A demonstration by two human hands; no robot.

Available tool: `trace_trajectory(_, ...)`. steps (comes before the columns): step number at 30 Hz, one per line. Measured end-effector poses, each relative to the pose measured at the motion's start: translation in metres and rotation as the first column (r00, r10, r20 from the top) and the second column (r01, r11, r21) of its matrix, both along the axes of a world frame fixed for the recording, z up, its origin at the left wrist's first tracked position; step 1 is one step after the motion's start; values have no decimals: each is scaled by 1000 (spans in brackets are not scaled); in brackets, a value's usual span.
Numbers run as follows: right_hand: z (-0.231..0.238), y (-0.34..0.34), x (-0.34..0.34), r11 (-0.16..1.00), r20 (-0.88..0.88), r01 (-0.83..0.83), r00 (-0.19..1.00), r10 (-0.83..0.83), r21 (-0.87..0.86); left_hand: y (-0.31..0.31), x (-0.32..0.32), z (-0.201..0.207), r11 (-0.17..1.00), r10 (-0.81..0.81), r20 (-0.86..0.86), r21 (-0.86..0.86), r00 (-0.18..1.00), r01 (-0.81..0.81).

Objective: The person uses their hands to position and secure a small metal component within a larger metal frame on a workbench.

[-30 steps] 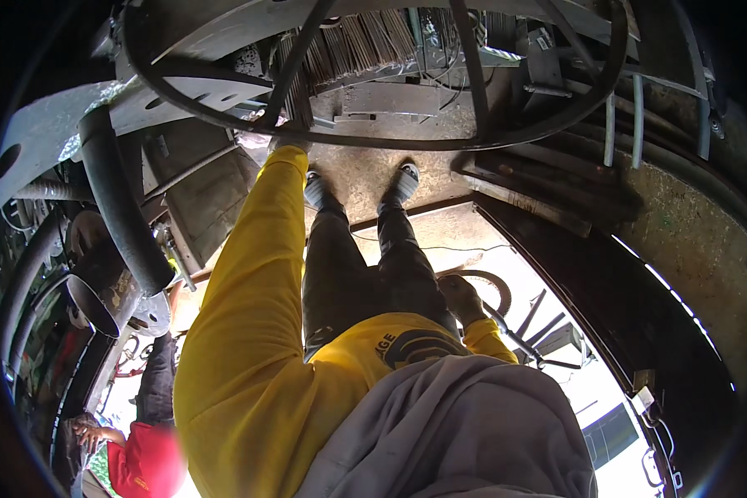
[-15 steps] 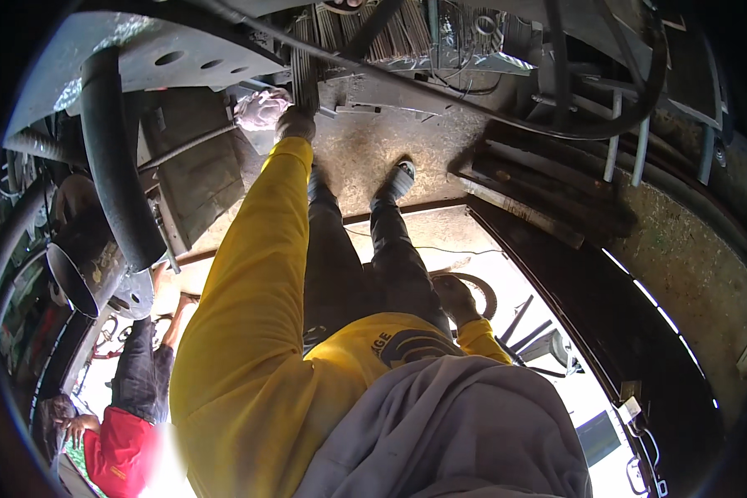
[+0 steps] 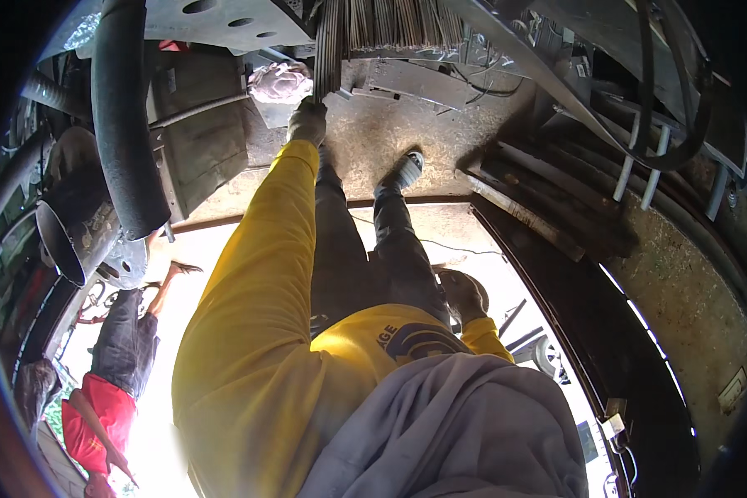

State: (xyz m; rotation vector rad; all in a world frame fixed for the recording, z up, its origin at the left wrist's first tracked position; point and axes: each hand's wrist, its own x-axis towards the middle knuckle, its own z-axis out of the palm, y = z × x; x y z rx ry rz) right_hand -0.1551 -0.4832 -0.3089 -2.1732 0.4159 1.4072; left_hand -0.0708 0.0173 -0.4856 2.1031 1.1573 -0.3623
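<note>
The person, in a yellow long-sleeved top, stands on a gritty, rust-flecked metal floor [image 3: 373,149] with both shoes planted. Their left arm is stretched straight out ahead. The gloved left hand [image 3: 307,123] is at the lower end of a bundle of thin metal rods [image 3: 330,50], a dark, tightly packed sheaf that runs up out of the top of the view. Its grip looks closed around those strands, fingers wrapped narrow, though the glove hides the fingertips.

The right hand [image 3: 461,295], also gloved, hangs low beside the right thigh, well apart from the bundle. It touches nothing I can make out, and I cannot tell whether its grip is curled or slack.

Just left of the bundle sits a crumpled pale rag [image 3: 280,81], and further left a thick black hose [image 3: 123,116] droops past a grey panel [image 3: 199,141]. Pipes and framing crowd the right side. Another person in a red shirt [image 3: 100,415] stands outside, low on the left, with their hands nowhere near.

To my eye the step in hand is taking hold of the rod bundle, one-handed and at full reach. Shifting it from there would call for a firm hold low on the sheaf so the strands stay together. The free hand would probably be needed too, since the arm has little leverage at that stretch.
</note>
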Motion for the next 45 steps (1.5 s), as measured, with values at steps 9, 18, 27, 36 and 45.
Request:
trace_trajectory(9, -2, -3, 16, 998, -60, -55, 997, 54, -19, 31, 7, -15, 971, -238, -254, -80, 938, 225)
trace_trajectory(18, -18, -14, 23, 999, -92, 29, 995, -25, 43, 25, 17, -2, 967, -227, -321, 41, 919, 253)
trace_trajectory(27, 24, 36, 52, 999, -168, 27, 986, -23, 20, 10, -12, -4, 879, -475, -402, -171, 783, 446)
trace_trajectory(36, -32, 135, 90, 539, 338, -832, 549, 764, 134, -26, -111, 53, 868, -244, -92, -465, 965, 175)
trace_trajectory(45, -107, 379, 114, 910, 123, -345, 938, 324, 229, -30, -119, 64, 779, -279, 51, -572, 959, 257)
